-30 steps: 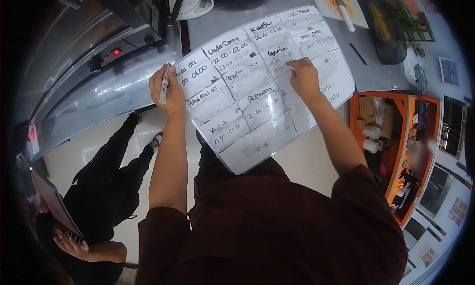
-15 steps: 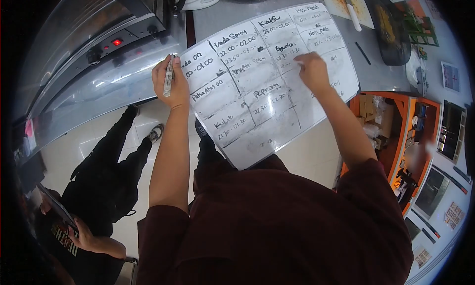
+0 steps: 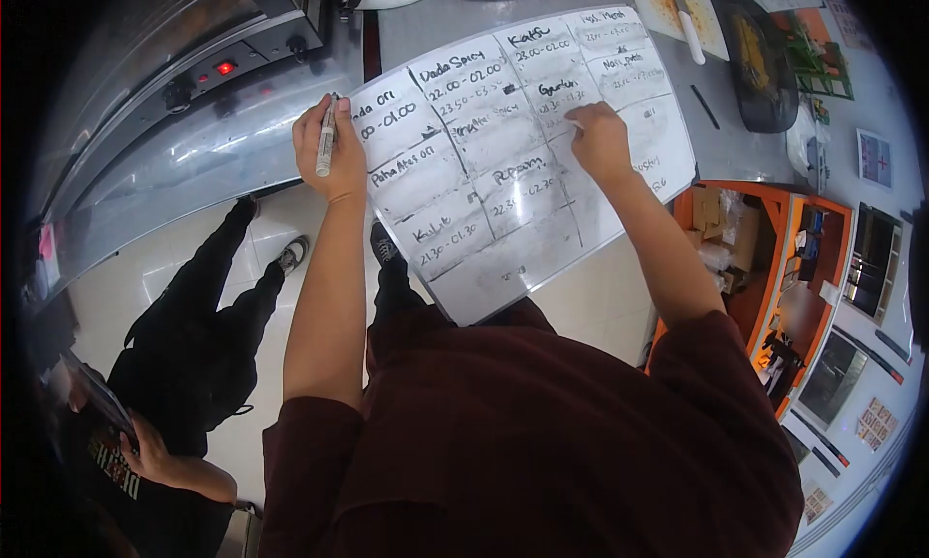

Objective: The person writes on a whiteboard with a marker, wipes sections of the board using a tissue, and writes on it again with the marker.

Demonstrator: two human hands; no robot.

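Note:
A whiteboard (image 3: 503, 258) with handwritten names and time ranges in black lies tilted in front of me, its upper part over the steel counter and its lower edge near my body. My left hand (image 3: 329, 161) is at the board's left edge, closed around a marker (image 3: 326, 142) that points up. The marker's barrel is pale with print on it. On the right, my right hand (image 3: 602, 144) has its fingers curled and its fingertips at the board, beside the times under one heading. Something whitish shows at those fingertips, too small to name. Some writing around it looks smudged.
A steel appliance with a red light (image 3: 225, 68) stands at left. Beyond the board are a white-handled knife (image 3: 690, 35), a cutting board (image 3: 650, 4) and a black tray (image 3: 760, 64). Another person (image 3: 184, 364) holds a tablet-like device at lower left. Orange shelving (image 3: 774, 210) is at right.
My right hand has moved slightly down and left over the whiteboard. The left hand keeps the marker at the board's edge. The whole view has shifted a little.

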